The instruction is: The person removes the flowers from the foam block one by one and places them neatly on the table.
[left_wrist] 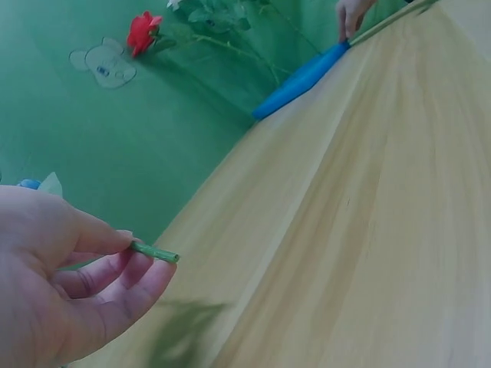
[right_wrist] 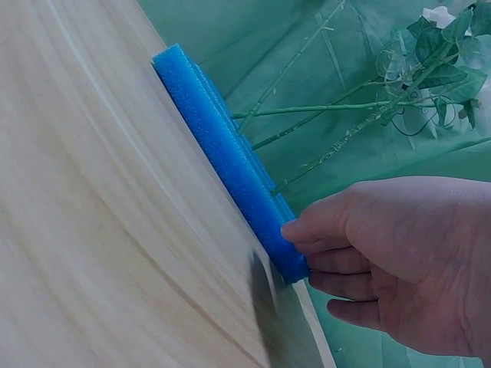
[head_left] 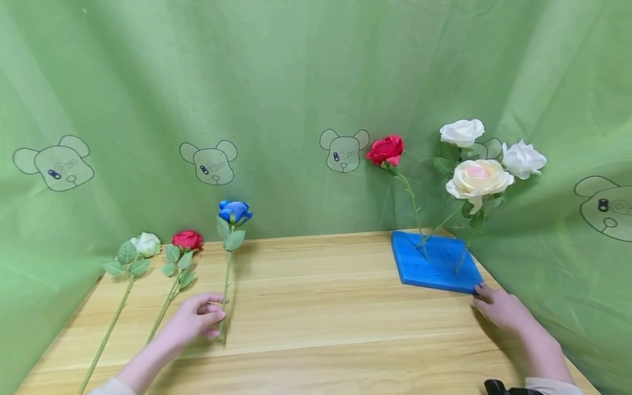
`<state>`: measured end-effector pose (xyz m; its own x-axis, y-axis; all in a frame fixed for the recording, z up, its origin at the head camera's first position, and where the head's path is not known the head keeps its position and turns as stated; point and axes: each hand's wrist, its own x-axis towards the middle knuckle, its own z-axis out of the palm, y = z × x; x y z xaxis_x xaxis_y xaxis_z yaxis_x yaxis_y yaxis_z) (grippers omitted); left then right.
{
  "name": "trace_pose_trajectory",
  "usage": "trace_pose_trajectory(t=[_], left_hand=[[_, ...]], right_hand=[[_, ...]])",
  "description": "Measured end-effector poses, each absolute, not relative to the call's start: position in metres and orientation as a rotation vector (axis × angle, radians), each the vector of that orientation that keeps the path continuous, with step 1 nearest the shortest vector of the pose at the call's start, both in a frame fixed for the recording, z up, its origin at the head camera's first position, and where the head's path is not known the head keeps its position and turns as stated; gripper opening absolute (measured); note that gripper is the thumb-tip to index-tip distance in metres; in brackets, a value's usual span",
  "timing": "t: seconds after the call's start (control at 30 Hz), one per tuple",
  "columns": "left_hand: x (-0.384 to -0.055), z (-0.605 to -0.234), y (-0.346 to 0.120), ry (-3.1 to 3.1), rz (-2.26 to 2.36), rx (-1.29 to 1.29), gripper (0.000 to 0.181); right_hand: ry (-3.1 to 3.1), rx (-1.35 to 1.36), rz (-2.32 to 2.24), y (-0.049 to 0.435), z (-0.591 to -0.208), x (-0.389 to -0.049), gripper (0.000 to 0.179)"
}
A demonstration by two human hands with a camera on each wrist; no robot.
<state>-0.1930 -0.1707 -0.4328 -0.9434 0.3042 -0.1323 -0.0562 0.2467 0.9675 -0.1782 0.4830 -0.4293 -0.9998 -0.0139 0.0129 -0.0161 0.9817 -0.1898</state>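
Observation:
My left hand (head_left: 197, 317) pinches the lower stem of a blue artificial rose (head_left: 235, 212) between thumb and fingers. The rose stands roughly upright above the table, and its cut stem end (left_wrist: 157, 252) pokes out past the fingertips in the left wrist view. At the right, a blue foam block (head_left: 434, 263) lies flat, with a red rose (head_left: 387, 150), a cream-pink rose (head_left: 479, 180) and white roses (head_left: 462, 133) rising from it on stems. My right hand (right_wrist: 406, 264) grips the near right corner of this block, thumb against its upper edge.
On the left of the wooden table (head_left: 316, 340) lie a white rose (head_left: 146, 244) and another red rose (head_left: 187, 240), stems toward me. Green cloth (head_left: 296, 82) with bear prints hangs behind and along both sides. A black object (head_left: 508, 388) shows at the bottom right.

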Motion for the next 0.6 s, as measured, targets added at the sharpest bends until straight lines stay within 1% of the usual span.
trace_pose_trajectory(t=[0.6], left_hand=[[-0.198,-0.454,-0.202,2.187,1.736,0.089,0.055]], right_hand=[[-3.115,0.014,0.307,0.481,-0.428,-0.179,0.051]])
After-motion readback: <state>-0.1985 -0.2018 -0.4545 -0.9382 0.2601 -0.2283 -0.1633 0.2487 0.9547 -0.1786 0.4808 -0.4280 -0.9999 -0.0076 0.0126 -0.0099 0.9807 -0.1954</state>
